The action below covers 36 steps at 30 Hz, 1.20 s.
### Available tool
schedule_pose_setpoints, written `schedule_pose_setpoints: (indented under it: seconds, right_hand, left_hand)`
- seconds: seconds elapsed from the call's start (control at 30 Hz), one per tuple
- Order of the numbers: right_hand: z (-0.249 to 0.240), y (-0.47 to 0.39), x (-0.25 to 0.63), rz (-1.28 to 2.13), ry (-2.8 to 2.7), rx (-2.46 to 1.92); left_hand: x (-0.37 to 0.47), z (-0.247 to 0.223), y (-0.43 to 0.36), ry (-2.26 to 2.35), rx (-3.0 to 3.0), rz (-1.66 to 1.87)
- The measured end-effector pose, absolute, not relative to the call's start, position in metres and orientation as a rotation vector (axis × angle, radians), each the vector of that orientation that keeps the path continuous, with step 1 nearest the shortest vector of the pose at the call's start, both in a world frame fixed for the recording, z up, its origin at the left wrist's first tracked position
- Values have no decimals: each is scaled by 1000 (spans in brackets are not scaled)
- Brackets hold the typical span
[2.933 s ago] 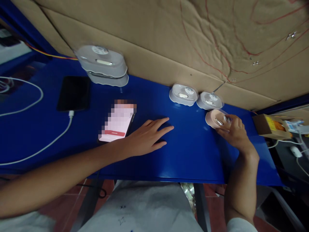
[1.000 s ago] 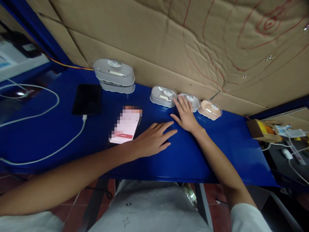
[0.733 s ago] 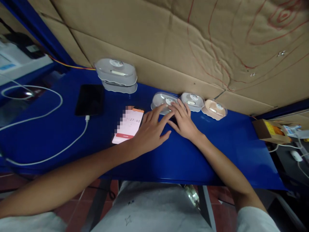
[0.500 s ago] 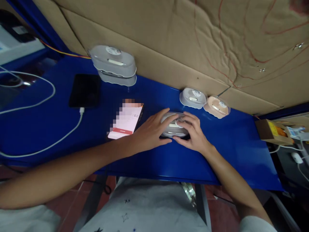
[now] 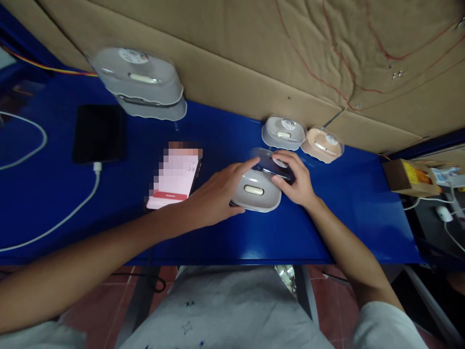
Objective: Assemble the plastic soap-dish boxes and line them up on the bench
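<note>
A grey oval plastic box [image 5: 256, 194], much like a soap box, lies on the blue table with a cream oblong piece in its middle. My left hand [image 5: 225, 194] grips its left side, thumb at the near edge and fingers reaching over the far edge. Its clear lid [image 5: 271, 164], bearing a round white sticker, is off and tilted just behind the box. My right hand [image 5: 298, 182] pinches the lid's right end between thumb and fingers. I cannot tell whether the lid still touches the box.
Behind stand a lidded grey box [image 5: 284, 132], a peach box [image 5: 322, 144] and a stack of larger grey boxes [image 5: 145, 85] against the cardboard wall [image 5: 225, 63]. A lit phone [image 5: 172, 179], a black device [image 5: 99, 133] with a white cable [image 5: 80, 206], and a carton [image 5: 410, 178] flank the hands.
The clear lid has come off the grey box and moved back and away, in my right hand. My left hand has closed on the box's left side. The camera view has shifted slightly.
</note>
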State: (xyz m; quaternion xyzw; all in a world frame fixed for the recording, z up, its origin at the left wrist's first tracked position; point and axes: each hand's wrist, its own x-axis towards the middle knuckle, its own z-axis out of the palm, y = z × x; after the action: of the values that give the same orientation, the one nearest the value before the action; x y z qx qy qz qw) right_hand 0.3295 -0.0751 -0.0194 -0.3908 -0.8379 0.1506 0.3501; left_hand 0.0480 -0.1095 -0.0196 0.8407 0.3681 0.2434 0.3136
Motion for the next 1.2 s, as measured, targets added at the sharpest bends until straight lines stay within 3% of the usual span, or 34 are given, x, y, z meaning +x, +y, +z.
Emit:
schedule_pose_setpoints:
  seconds: [0.2,0.33,0.57,1.0,1.2]
  right_hand:
    - [-25,-69,334,278,-2413,-1147]
    - [-5,-83,334,229,-2470,-1170]
    - [10,-122,326,295,-2573,-829]
    - [7,-120,329,298,-2456,-872]
    - [16,-109,349,148,-2464,-1026]
  left_hand:
    - [42,-12,-117,718,2377,404]
    - [46,-13,-120,727,2381,455]
    - [48,-11,-110,850,2231,546]
    - [48,-19,-109,897,2235,546]
    - [50,-16,-107,958,2119,519]
